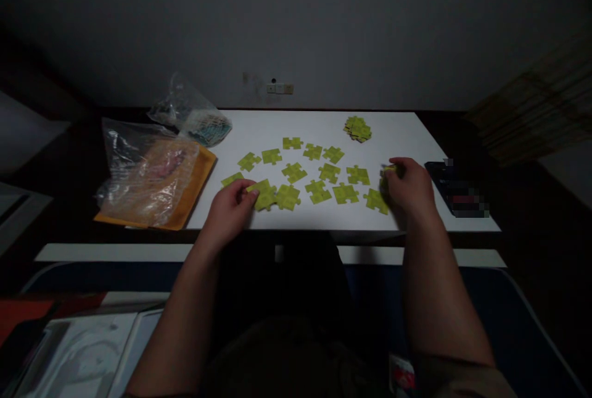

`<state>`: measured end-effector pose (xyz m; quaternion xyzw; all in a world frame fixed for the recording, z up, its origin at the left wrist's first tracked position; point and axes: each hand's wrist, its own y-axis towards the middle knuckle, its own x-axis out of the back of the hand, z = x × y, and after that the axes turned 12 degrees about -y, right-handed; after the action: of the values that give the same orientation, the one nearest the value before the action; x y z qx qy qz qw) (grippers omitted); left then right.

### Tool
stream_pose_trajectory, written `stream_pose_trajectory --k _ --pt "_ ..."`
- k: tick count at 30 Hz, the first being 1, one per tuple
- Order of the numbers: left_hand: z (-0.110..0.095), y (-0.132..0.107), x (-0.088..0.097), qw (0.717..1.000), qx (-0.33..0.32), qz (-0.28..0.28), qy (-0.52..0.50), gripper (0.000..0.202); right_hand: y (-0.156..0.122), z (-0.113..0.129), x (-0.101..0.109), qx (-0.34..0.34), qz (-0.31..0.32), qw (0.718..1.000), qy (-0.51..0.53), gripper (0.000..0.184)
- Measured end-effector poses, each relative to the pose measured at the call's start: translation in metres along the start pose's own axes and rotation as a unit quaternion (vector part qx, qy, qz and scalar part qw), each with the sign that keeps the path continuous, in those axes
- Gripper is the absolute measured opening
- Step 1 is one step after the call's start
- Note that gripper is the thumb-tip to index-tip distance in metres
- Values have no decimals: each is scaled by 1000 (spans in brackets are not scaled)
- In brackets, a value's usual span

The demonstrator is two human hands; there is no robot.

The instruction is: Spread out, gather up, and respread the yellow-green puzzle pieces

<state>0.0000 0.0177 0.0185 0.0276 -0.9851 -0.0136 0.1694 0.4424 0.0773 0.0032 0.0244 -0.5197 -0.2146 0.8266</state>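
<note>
Several yellow-green jigsaw puzzle pieces [294, 172] lie spread over the white table. At the near edge my left hand [231, 210] is closed, thumb and fingers pinching a puzzle piece [264, 195] that overlaps its right-hand neighbour [288, 198]. Another piece [232, 179] lies just behind that hand, partly hidden by it. On the right side my right hand [409, 185] is closed round a puzzle piece [384, 179], mostly covered by the fingers; whether it is more than one piece I cannot tell. A loose piece [377, 200] lies just left of this hand.
A pile of puzzle pieces [357, 129] sits at the back right of the white table [259, 126]. Clear plastic bags [139, 176] and an orange envelope [202, 177] cover the left end. A dark phone-like object [446, 185] lies at the right edge. The wall [342, 34] stands behind.
</note>
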Motion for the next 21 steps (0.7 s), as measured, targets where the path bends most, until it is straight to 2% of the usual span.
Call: stream_pose_trajectory --k 2,4,7,9,11,13,17,19,21 --pt "7 -6 17 999 4 -36 24 50 21 -10 -4 -8 54 998 -29 33" --pt "10 -12 27 995 5 -50 85 56 32 -16 -6 18 76 995 -68 28" --pt "10 -17 29 984 -5 -42 175 51 30 -12 -1 54 63 988 -130 26" --pt "10 -17 24 975 -38 -34 215 46 16 2 5 51 28 989 -137 32" --pt "11 -16 17 965 -76 -21 251 42 -5 27 9 57 -14 993 -101 38" --pt "13 -15 8 955 -100 -6 281 39 -33 63 6 114 -14 992 -42 38" --pt "17 -18 -5 940 -117 -7 320 34 -86 138 -21 300 95 949 20 34" --pt "18 -20 -8 939 -121 -14 322 33 -103 163 -37 346 133 929 8 42" --pt "19 -22 -8 941 -125 -21 313 32 -111 178 -49 364 151 919 -6 50"
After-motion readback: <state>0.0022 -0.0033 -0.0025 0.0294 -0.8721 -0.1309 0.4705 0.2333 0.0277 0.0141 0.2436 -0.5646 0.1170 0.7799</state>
